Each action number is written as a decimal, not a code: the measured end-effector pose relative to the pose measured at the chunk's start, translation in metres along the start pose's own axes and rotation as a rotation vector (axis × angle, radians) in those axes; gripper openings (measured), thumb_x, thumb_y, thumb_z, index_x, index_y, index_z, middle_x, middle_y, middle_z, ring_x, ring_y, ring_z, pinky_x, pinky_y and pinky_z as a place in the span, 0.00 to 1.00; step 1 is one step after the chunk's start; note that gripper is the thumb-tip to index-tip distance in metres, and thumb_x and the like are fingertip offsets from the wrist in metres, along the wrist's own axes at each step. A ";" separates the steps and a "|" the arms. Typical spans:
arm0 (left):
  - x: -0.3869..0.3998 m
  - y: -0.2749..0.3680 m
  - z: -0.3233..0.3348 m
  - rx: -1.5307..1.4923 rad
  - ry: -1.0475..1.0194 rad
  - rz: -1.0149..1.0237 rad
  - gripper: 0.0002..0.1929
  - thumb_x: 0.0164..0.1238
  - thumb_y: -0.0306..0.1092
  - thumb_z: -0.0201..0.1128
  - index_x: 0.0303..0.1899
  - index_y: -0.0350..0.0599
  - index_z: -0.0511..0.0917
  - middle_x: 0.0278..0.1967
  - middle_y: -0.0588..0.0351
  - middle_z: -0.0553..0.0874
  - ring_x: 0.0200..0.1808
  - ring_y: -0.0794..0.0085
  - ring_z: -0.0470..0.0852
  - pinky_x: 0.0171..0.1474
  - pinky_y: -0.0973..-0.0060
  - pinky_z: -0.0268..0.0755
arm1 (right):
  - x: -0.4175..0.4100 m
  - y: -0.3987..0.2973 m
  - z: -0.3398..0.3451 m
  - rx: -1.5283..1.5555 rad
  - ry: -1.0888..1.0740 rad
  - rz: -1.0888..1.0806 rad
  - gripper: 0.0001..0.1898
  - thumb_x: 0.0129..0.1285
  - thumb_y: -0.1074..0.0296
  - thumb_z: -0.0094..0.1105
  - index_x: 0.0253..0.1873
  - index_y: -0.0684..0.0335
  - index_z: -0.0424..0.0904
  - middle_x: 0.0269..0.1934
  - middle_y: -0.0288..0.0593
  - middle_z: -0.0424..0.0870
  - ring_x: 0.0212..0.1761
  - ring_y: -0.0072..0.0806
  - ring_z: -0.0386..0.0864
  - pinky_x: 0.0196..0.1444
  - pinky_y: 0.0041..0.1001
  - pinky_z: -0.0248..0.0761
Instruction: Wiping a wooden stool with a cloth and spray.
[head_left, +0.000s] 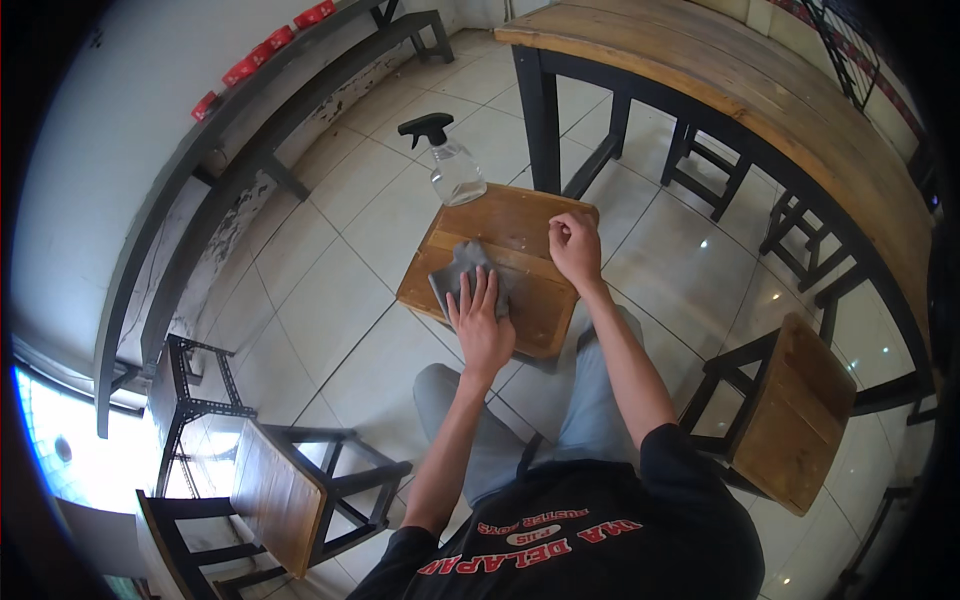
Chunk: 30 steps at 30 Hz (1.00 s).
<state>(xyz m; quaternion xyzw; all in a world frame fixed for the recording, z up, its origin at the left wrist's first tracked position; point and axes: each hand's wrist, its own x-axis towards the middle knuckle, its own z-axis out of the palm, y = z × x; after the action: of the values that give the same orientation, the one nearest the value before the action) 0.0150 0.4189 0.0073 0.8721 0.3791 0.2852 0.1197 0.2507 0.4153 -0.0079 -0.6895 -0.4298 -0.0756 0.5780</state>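
My left hand (481, 322) lies flat with its fingers stretched over a grey cloth (450, 279), pressing it onto the wooden seat of a stool (517, 206). Part of the cloth is hidden beneath that hand. At the seat's right edge my right hand (577, 247) is loosely curled; no object shows in it, and whether it touches the wood I cannot tell. A clear spray bottle (457, 172) with a black trigger head stands at the seat's far left corner, with some clear liquid inside.
A long wooden table (645, 67) with black legs stands beyond on the right. Stools lie on their sides at right (802, 420) and lower left (277, 495). Along the left wall run a dark bench (300, 97) and a ledge bearing several red items (259, 56). Pale tiles (300, 292) cover the floor.
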 end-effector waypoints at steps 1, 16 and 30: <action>-0.002 0.002 -0.001 0.002 -0.009 0.010 0.42 0.54 0.22 0.60 0.79 0.40 0.73 0.81 0.44 0.73 0.86 0.42 0.61 0.86 0.36 0.40 | -0.001 -0.001 0.000 -0.043 -0.006 -0.016 0.02 0.68 0.74 0.66 0.41 0.63 0.86 0.37 0.44 0.87 0.43 0.42 0.83 0.48 0.38 0.78; -0.009 0.024 -0.037 -0.208 -0.255 0.382 0.39 0.65 0.36 0.65 0.80 0.44 0.72 0.81 0.45 0.72 0.86 0.44 0.61 0.85 0.39 0.48 | 0.002 0.007 -0.003 -0.054 -0.024 -0.015 0.03 0.67 0.73 0.66 0.42 0.62 0.87 0.38 0.45 0.88 0.42 0.43 0.83 0.49 0.39 0.78; 0.061 -0.118 -0.025 0.072 0.035 -0.101 0.35 0.81 0.52 0.60 0.81 0.45 0.69 0.82 0.37 0.68 0.86 0.42 0.59 0.86 0.39 0.44 | -0.090 -0.134 -0.031 -0.553 -0.666 -0.150 0.44 0.66 0.31 0.68 0.78 0.54 0.76 0.84 0.62 0.62 0.89 0.61 0.52 0.86 0.66 0.45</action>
<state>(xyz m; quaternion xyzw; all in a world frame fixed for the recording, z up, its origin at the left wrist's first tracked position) -0.0362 0.5439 0.0017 0.8506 0.4345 0.2800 0.0959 0.1154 0.3379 0.0461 -0.7720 -0.6052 -0.0031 0.1942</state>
